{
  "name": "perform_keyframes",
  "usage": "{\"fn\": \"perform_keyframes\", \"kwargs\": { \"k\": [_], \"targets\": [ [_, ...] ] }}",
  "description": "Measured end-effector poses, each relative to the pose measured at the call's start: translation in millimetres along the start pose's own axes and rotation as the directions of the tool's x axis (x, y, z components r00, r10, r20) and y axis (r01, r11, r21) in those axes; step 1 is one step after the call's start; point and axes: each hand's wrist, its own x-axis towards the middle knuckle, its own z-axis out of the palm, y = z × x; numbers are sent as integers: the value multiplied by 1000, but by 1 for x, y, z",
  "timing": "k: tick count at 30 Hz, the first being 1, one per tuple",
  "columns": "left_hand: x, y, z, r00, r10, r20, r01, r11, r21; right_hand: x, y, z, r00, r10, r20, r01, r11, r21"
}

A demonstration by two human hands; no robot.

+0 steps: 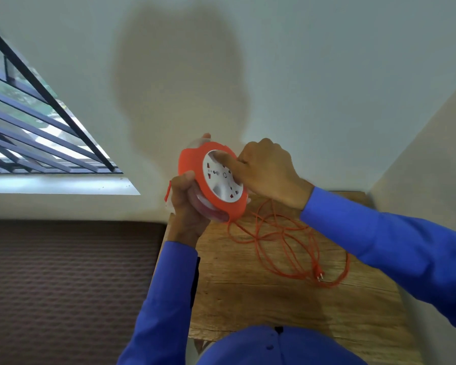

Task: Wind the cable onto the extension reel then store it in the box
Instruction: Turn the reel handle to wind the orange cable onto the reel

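Looking down through the head camera, I see the extension reel (213,180) held up in the middle of the frame, above the far edge of the wooden desk (261,299). My left hand (187,206) has its grip wrapped around the reel's lower left rim, thumb on the orange face and fingers curled behind. My right hand (269,172) comes in from the right with its fingers mostly folded and the forefinger stretched out, its tip pressed on the upper part of the white socket plate; that grip holds nothing. The orange cable (282,246) leaves the reel at its bottom edge and lies in loose, overlapping loops on the desk, right of centre. Its plug (319,276) rests on the wood at the lower right of the loops. Both sleeves are blue. A barred window (37,122) fills the upper left of the frame, and a brown patterned mattress (69,285) lies in the lower left, just beside the desk. I see no box.
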Motion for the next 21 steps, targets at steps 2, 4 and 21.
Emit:
{"fn": "perform_keyframes", "kwargs": {
  "k": [2,4,21],
  "targets": [
    [-2,0,-3,1000,23,-3,-23,997,-70,-10,-1,0,969,-218,-120,202,970,-136],
    [-2,1,-6,999,1,-45,-8,990,-140,-21,-2,-4,896,-426,-125,389,889,-240],
    [0,-11,-5,979,-186,78,201,938,-284,-5,24,-33,737,-649,188,675,697,-242]
  ]
}}
